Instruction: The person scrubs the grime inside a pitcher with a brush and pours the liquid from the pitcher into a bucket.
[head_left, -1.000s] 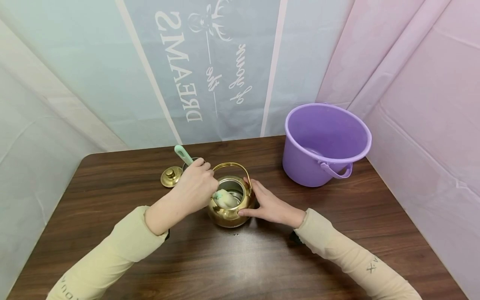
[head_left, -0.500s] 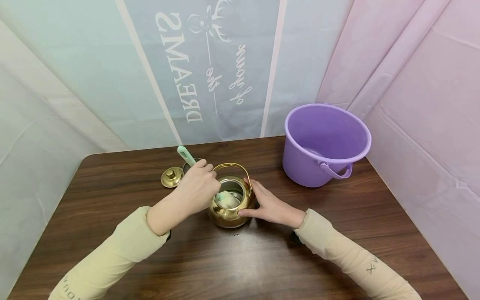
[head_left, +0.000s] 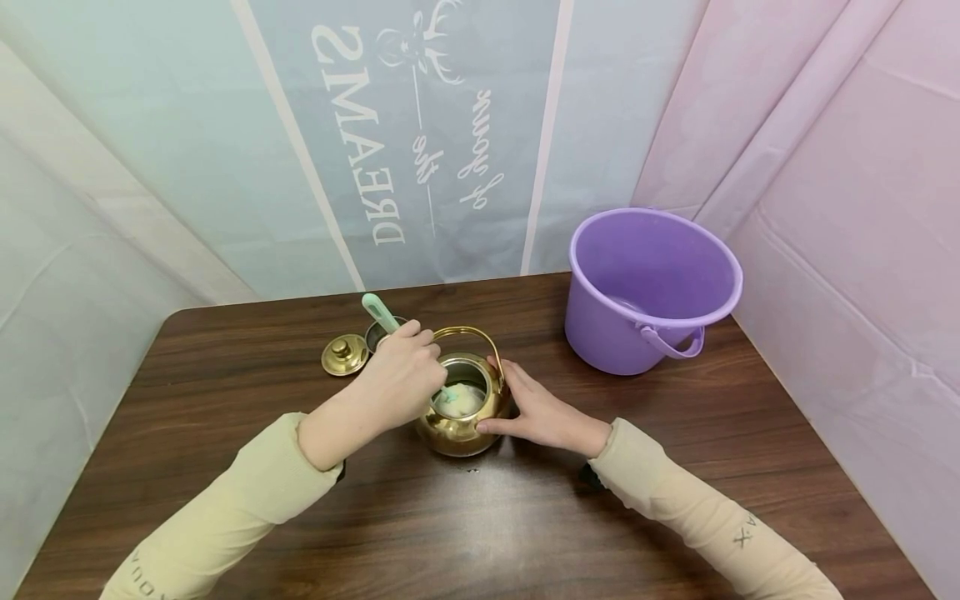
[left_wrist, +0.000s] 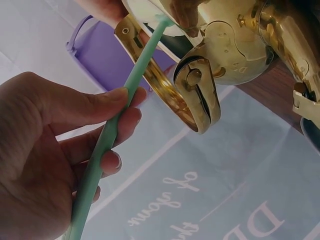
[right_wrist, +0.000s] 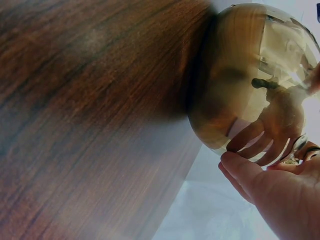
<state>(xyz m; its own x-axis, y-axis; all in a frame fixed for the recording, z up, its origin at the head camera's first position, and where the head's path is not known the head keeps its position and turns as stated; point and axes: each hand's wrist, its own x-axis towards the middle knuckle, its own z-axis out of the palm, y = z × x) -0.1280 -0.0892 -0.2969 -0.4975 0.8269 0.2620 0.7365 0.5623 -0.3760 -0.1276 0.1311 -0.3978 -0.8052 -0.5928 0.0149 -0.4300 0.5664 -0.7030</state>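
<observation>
A round gold kettle [head_left: 459, 439] stands upright on the table with its top uncovered and its bail handle [head_left: 467, 331] raised. My left hand [head_left: 397, 375] grips the pale green handle of a sponge brush [head_left: 380, 312], which slants down into the kettle. Its whitish sponge head [head_left: 459, 402] is inside, below the rim. In the left wrist view, thumb and fingers wrap the brush's green stem [left_wrist: 106, 139]. My right hand [head_left: 542, 410] holds the kettle's right side, thumb in front and fingers farther back. In the right wrist view, fingertips [right_wrist: 231, 159] touch its shiny wall.
A gold lid [head_left: 345, 355] with a knob lies left of the kettle. Beside it a round metal piece [head_left: 375, 335] is partly hidden by my left hand. A purple bucket [head_left: 600, 333] stands at the back right, near the printed cloth backdrop [head_left: 465, 242].
My left hand has shifted slightly right, and the brush has become a little steeper, its sponge head deeper in the kettle. The right hand and the kettle look unmoved.
</observation>
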